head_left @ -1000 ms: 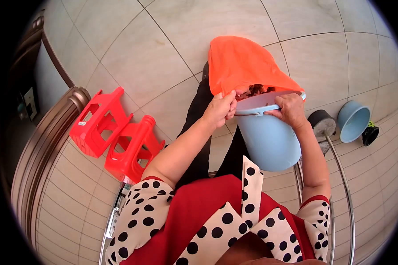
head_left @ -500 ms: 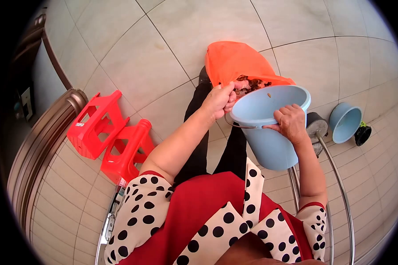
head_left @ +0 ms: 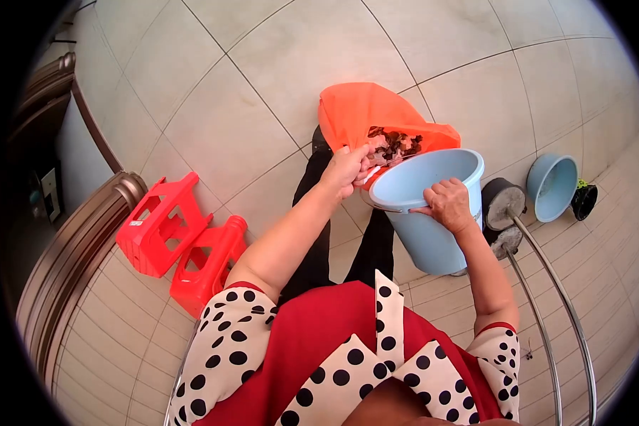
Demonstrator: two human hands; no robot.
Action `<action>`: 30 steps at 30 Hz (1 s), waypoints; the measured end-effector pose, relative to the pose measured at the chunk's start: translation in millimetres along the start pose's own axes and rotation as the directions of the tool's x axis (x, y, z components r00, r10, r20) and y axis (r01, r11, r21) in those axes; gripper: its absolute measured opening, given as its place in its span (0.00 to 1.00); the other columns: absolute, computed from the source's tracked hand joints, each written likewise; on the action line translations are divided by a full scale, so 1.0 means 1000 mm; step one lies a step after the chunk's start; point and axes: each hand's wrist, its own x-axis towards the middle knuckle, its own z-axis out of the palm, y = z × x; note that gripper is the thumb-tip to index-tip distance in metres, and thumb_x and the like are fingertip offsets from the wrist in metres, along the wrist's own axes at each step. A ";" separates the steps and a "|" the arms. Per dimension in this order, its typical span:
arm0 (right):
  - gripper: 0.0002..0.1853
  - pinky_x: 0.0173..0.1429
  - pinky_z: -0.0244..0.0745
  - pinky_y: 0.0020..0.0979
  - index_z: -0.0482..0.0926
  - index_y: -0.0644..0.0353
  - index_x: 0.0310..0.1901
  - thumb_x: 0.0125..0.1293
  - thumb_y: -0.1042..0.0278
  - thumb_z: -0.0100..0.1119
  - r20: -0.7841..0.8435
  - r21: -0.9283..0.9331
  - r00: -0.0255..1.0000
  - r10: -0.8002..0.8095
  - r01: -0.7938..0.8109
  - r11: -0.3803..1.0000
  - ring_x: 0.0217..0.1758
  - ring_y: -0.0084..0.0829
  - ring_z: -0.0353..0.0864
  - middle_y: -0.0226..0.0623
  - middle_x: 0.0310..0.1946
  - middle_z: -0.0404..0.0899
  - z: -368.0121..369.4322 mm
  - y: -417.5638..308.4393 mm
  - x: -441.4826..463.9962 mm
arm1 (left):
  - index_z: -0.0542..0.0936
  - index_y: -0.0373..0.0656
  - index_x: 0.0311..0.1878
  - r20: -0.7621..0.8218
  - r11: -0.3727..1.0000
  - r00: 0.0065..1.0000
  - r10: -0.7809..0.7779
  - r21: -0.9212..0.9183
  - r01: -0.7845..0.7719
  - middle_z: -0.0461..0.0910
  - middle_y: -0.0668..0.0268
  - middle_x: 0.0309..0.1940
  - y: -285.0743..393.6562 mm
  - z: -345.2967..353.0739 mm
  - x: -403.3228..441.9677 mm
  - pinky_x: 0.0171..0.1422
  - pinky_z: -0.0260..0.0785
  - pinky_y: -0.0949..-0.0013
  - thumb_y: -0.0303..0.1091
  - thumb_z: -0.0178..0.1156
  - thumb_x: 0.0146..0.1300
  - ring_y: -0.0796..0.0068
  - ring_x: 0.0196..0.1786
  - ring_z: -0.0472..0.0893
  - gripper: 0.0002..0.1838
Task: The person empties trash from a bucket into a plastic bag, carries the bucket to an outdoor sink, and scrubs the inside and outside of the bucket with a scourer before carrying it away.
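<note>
My left hand (head_left: 346, 172) is closed on the edge of an orange bag (head_left: 373, 103), pulling its mouth wide. Inside the bag lie brown and pinkish scraps (head_left: 394, 148), too small to name. A light blue bucket (head_left: 433, 245) is tilted with its opening toward the bag, and its rim overlaps the bag's near edge. My right hand (head_left: 447, 204) grips the bucket's near rim, fingers over the inside. No contents show in the visible part of the bucket. Beside my left hand is a small white piece (head_left: 370, 175), perhaps the bucket's handle.
Two red plastic stools (head_left: 156, 227) stand on the tiled floor at left. To the right are a blue basin (head_left: 552, 188), a small black bag (head_left: 583, 202) and metal poles on dark round bases (head_left: 504, 199). A brown door frame (head_left: 71, 263) edges the far left.
Both hands, bucket and bag appear shifted slightly left, partly because the view moved. The bucket's mouth sits a little lower against the bag, and more of the scraps show. Both grips stay.
</note>
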 end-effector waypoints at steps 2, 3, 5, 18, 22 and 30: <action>0.23 0.33 0.65 0.32 0.70 0.53 0.18 0.40 0.43 0.68 0.092 0.016 0.996 0.020 -0.022 1.000 0.25 0.30 0.73 0.28 0.16 0.69 -0.003 -0.016 -0.023 | 0.73 0.41 0.43 0.003 1.000 1.000 -0.015 -0.027 0.015 0.62 0.76 0.17 -0.005 -0.010 0.002 0.19 0.45 0.77 0.34 0.48 0.69 0.85 0.15 0.55 0.08; 0.22 0.34 0.65 0.32 0.70 0.53 0.19 0.40 0.44 0.69 0.140 0.007 0.990 0.034 -0.035 0.999 0.26 0.30 0.73 0.28 0.17 0.70 -0.003 -0.017 -0.033 | 0.73 0.41 0.42 -0.009 1.000 1.000 -0.010 -0.009 0.010 0.61 0.76 0.17 -0.007 -0.010 0.000 0.19 0.46 0.76 0.34 0.47 0.69 0.85 0.15 0.56 0.08; 0.18 0.37 0.65 0.32 0.72 0.51 0.21 0.40 0.51 0.71 0.228 0.003 0.972 0.064 -0.066 0.998 0.30 0.29 0.74 0.28 0.21 0.72 0.010 -0.012 -0.063 | 0.74 0.42 0.40 -0.016 1.000 1.000 0.012 0.002 -0.011 0.62 0.76 0.17 -0.005 -0.011 0.000 0.19 0.46 0.76 0.35 0.48 0.69 0.84 0.15 0.56 0.08; 0.06 0.40 0.64 0.35 0.72 0.51 0.24 0.57 0.67 0.51 0.316 -0.011 0.901 0.298 -0.311 0.950 0.36 0.33 0.73 0.32 0.24 0.70 0.054 -0.002 -0.201 | 0.74 0.42 0.45 -0.090 0.995 0.994 0.059 0.082 -0.052 0.62 0.74 0.17 0.017 -0.002 0.014 0.19 0.48 0.77 0.37 0.46 0.72 0.83 0.16 0.57 0.11; 0.09 0.41 0.63 0.37 0.72 0.53 0.21 0.57 0.66 0.51 0.251 -0.010 0.903 0.348 -0.357 0.934 0.34 0.34 0.73 0.34 0.21 0.71 0.067 -0.005 -0.200 | 0.73 0.41 0.43 -0.075 0.995 0.996 0.044 0.092 -0.037 0.64 0.74 0.17 -0.003 0.000 0.017 0.19 0.49 0.76 0.36 0.49 0.69 0.83 0.15 0.58 0.09; 0.09 0.43 0.63 0.37 0.76 0.51 0.22 0.59 0.67 0.51 0.358 -0.058 0.848 0.392 -0.398 0.915 0.36 0.34 0.73 0.33 0.24 0.74 0.072 0.004 -0.217 | 0.74 0.41 0.43 -0.110 0.992 0.993 0.038 0.126 -0.024 0.63 0.74 0.16 -0.015 -0.003 0.015 0.19 0.50 0.76 0.38 0.48 0.71 0.82 0.15 0.58 0.10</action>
